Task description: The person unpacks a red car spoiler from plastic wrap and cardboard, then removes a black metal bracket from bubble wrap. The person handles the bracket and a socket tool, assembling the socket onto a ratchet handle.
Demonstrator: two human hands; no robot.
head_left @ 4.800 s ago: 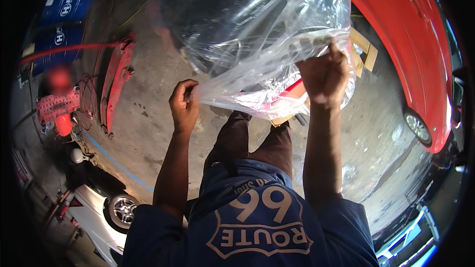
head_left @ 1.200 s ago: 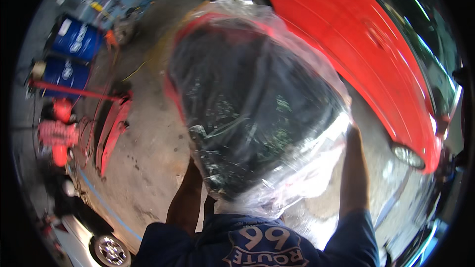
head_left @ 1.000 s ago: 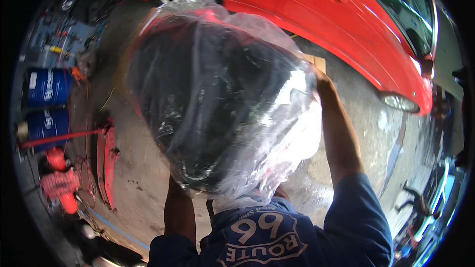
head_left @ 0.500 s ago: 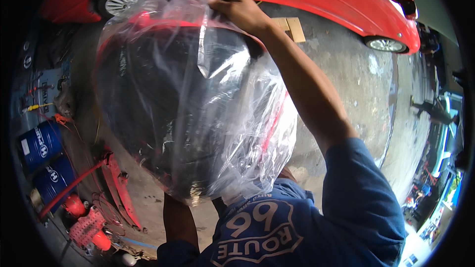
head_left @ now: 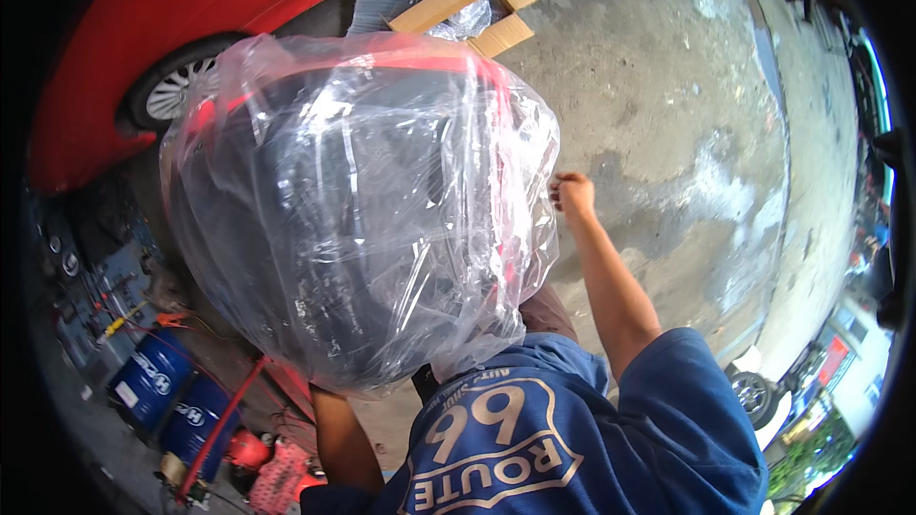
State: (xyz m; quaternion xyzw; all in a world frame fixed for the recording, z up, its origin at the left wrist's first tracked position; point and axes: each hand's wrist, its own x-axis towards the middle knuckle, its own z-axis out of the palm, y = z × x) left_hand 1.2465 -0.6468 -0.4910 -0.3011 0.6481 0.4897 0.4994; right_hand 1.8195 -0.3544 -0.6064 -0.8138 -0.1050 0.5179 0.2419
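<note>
Clear plastic (head_left: 477,319), wrinkled and shiny, covers the big dark panel (head_left: 324,195) that fills the space in front of me, left of centre, with a red edge (head_left: 420,59) showing through along its far side and more red down its right. My two hands are apart. My right hand (head_left: 572,194) is just beside the right-hand side of the wrapping, fingers curled; I cannot tell whether they touch it or pinch any of it. My left forearm (head_left: 343,439) goes up under the near edge of the bundle, so the left hand is hidden and I cannot tell how it grips. Loose folds bunch at the near end, next to my blue shirt (head_left: 510,420). Beyond the bundle a red car (head_left: 105,67) stands at upper left, its spoked wheel (head_left: 176,91) partly behind the plastic. Past the far edge, a cut cardboard piece (head_left: 439,4) lies on the stained concrete floor (head_left: 649,114). Down to my left are two blue drums (head_left: 153,377), a red bar (head_left: 224,429) slanting beside them
</note>
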